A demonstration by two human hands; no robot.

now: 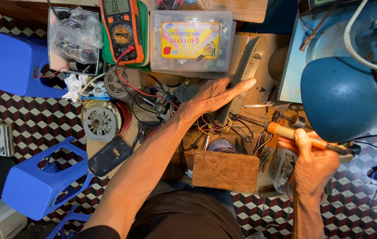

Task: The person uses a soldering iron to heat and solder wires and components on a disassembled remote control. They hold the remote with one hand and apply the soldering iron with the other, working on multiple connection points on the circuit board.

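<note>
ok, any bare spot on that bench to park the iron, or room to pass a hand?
Little. The wooden block has a bare top, between the left hand and the right hand holding the soldering iron. Everything between the motor and the iron is tangled wires; the back row, multimeter and plastic box, is packed.

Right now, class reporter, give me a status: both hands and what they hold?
Left hand flat on grey casing. Right hand gripping orange soldering iron. Loose wires between them.
</note>
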